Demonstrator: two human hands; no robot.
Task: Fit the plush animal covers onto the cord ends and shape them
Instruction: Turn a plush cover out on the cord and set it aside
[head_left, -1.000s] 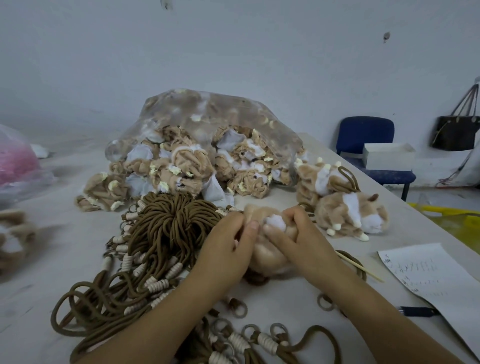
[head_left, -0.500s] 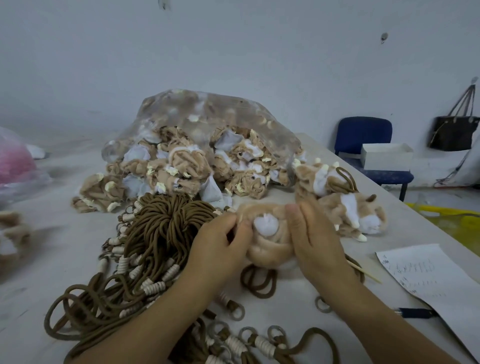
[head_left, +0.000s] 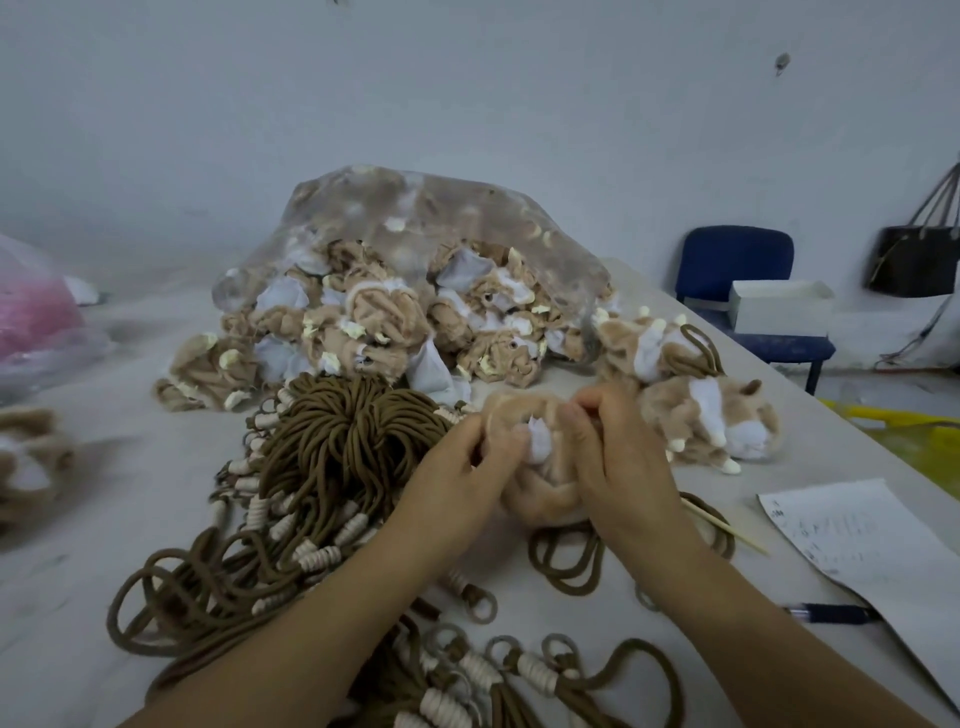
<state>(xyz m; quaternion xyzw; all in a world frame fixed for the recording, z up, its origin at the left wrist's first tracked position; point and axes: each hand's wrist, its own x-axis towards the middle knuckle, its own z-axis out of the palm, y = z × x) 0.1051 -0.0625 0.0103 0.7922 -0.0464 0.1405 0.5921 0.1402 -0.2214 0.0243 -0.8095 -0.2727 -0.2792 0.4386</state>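
While you look down through the head camera, the plush cover (head_left: 540, 499) sits between your two hands, low over the table (head_left: 130, 493) and just right of the brown cord bundle (head_left: 337, 441). Your left hand (head_left: 467, 467) pinches its left edge with curled fingers. Your right hand (head_left: 618, 462) grips the right side, thumb pressed in beside the white tuft (head_left: 537, 441). Both hands are equally near, so the shaping falls to both.

The cover's long axis seems to run away from you, tuft end farthest, though your fingers hide much of it. Its cord (head_left: 566, 564) loops out at the near end, beneath your right wrist. The fabric is short tan fleece, soft and lumpy; the cord is round and matte. I judge your next squeeze should work from the tuft toward the cord end.

Finished animals (head_left: 711, 421) lie just to the right, and limp covers spill from the clear bag (head_left: 415, 218) behind.
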